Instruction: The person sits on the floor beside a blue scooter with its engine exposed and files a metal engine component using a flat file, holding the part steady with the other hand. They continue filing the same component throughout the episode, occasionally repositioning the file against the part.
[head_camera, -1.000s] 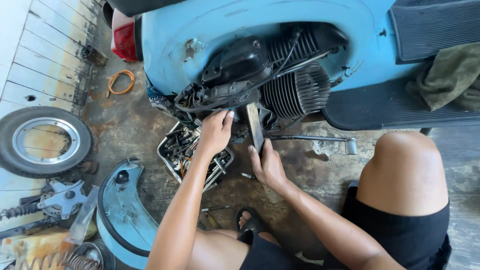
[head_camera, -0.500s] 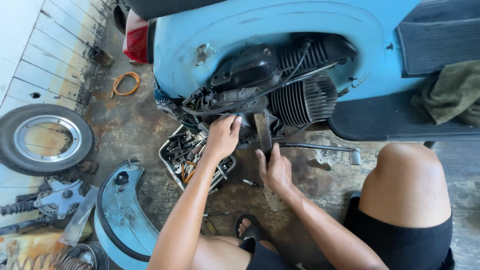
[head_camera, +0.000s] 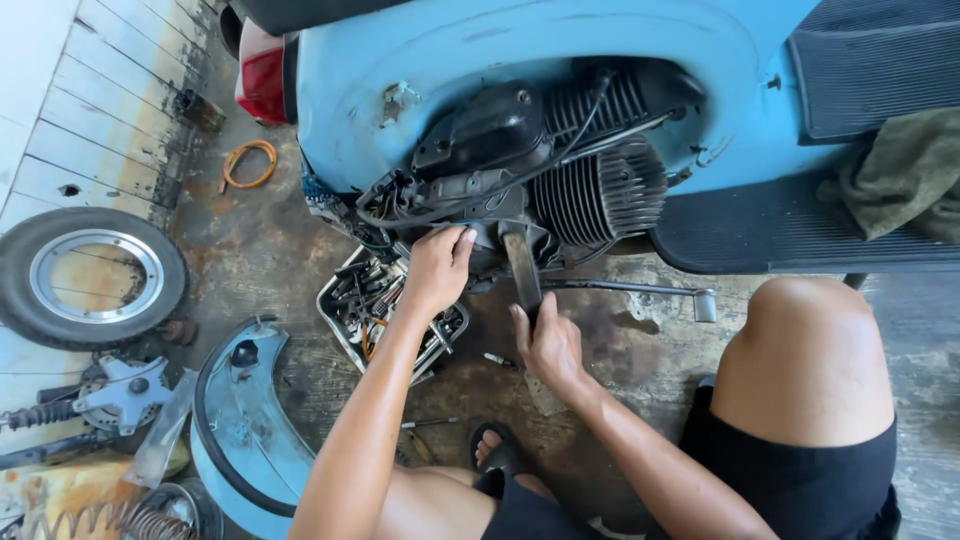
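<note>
A light blue scooter (head_camera: 520, 60) lies with its engine bay exposed, showing a black finned engine (head_camera: 590, 180) and tangled cables. My left hand (head_camera: 438, 268) presses against the lower engine casing, fingers curled on it. My right hand (head_camera: 545, 340) grips the lower end of a flat grey metal bar (head_camera: 520, 265) that reaches up under the engine. A long thin rod with a small block end (head_camera: 640, 290) lies on the floor just to the right of my right hand.
A tray of tools and small parts (head_camera: 385, 305) sits on the stained concrete by my left arm. A wheel with tyre (head_camera: 90, 275), a blue side panel (head_camera: 240, 420), a shock spring (head_camera: 60, 410) and an orange cable coil (head_camera: 248, 163) lie left. My bent knee (head_camera: 810, 350) is right.
The view has shifted slightly, so the scooter sits lower in the frame. Both hands stay at the engine, the right keeping its grip on the flat bar.
</note>
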